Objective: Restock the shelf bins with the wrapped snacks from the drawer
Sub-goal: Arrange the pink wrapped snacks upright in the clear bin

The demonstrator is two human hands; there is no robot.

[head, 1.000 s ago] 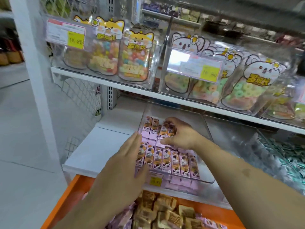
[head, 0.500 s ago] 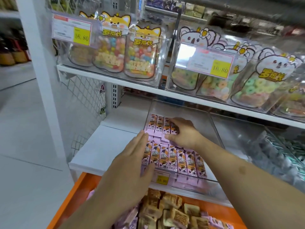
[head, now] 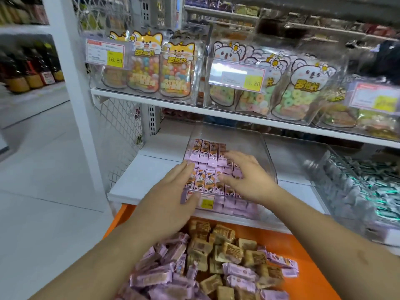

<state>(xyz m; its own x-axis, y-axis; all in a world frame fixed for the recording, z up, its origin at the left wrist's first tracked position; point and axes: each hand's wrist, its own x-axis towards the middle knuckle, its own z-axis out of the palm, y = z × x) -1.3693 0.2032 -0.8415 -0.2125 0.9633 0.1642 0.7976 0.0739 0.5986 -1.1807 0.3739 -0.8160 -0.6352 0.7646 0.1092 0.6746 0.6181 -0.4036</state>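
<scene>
A clear shelf bin (head: 267, 152) on the lower white shelf holds rows of pink wrapped snacks (head: 204, 153). My left hand (head: 173, 195) lies flat against the bin's left front, fingers straight and together, touching the front row. My right hand (head: 249, 176) rests palm down on the snacks in the bin's middle, fingers spread, gripping nothing that I can see. Below, the orange drawer (head: 311, 263) is pulled out, with a heap of pink and brown wrapped snacks (head: 207, 263) in it.
To the right stands another clear bin (head: 346, 187) of silver-green wrapped sweets. The upper shelf (head: 151, 100) carries bins of candy jars with yellow price tags. A white upright post (head: 71, 87) and wire mesh stand at the left, with bottles beyond.
My right hand has slid back from the bin's far row toward the middle, uncovering the rear snacks. My left hand has stayed at the bin's left front.
</scene>
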